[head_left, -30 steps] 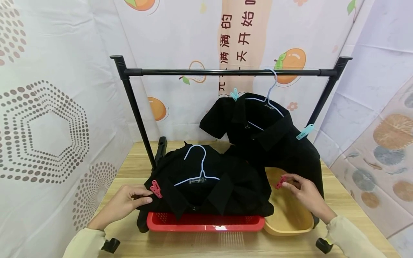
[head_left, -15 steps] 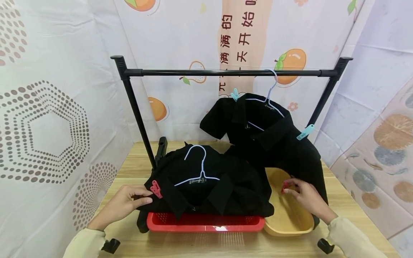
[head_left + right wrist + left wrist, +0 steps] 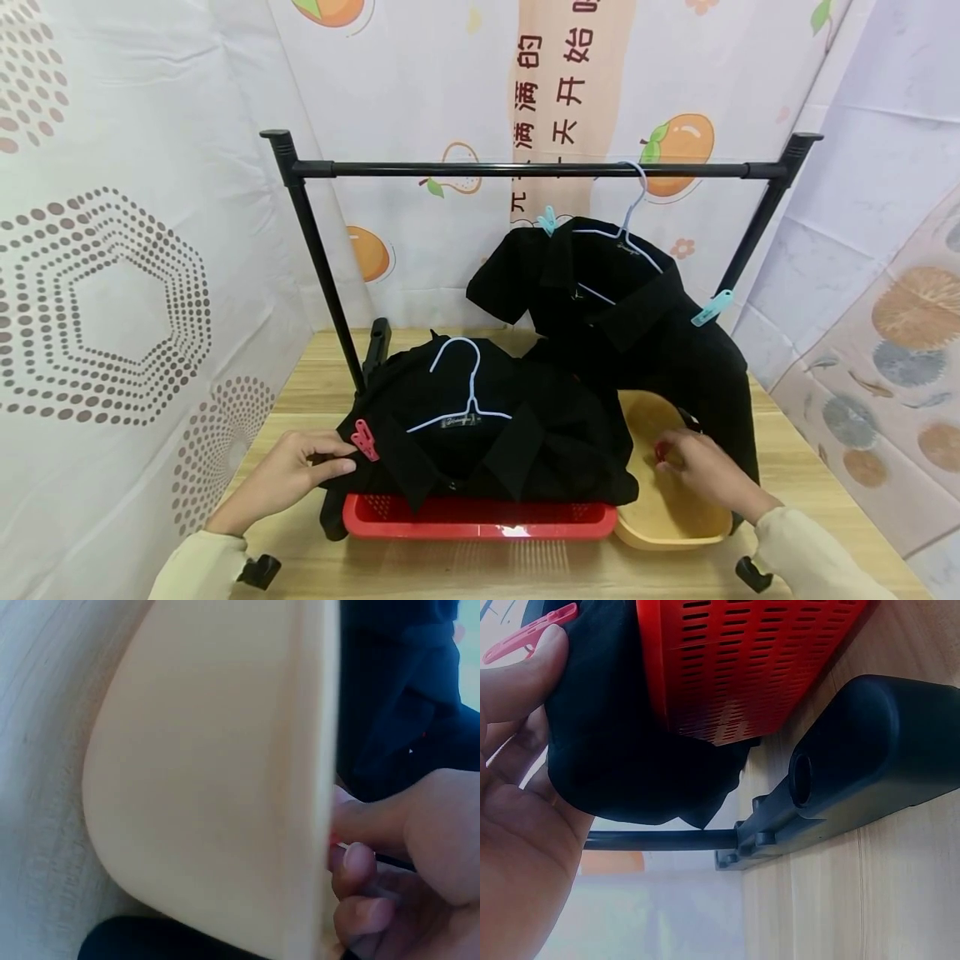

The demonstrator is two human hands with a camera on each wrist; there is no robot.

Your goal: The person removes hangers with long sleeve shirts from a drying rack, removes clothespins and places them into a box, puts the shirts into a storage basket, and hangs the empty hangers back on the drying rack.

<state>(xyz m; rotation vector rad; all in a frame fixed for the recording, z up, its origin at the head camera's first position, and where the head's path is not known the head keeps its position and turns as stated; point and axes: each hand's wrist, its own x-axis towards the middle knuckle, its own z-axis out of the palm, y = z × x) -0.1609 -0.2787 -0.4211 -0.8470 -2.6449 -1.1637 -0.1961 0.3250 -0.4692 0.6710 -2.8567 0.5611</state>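
Observation:
A black shirt (image 3: pixel 577 450) on a light-blue hanger (image 3: pixel 471 392) lies over a red basket (image 3: pixel 480 530). My left hand (image 3: pixel 292 468) pinches the shirt's edge between thumb and fingers, and a pink clothespin (image 3: pixel 365 440) is clipped beside them. In the left wrist view the thumb lies next to that clothespin (image 3: pixel 532 631). Low in the yellow basin (image 3: pixel 671 540), my right hand (image 3: pixel 708 471) holds a red clothespin (image 3: pixel 661 451) in its fingertips, mostly covered by them. The basin's wall (image 3: pixel 202 750) hides part of this hand in the right wrist view.
Behind stands a black rack (image 3: pixel 525 169). From its bar hangs a second black shirt (image 3: pixel 637 308) on a light-blue hanger, with turquoise clothespins (image 3: pixel 711 307) at its shoulders; its lower part hangs close to the basin. The rack's foot (image 3: pixel 870 750) is beside the basket.
My right hand has gone lower into the yellow basin with the red clothespin, which now shows less between the fingers. My left hand has kept its place on the shirt.

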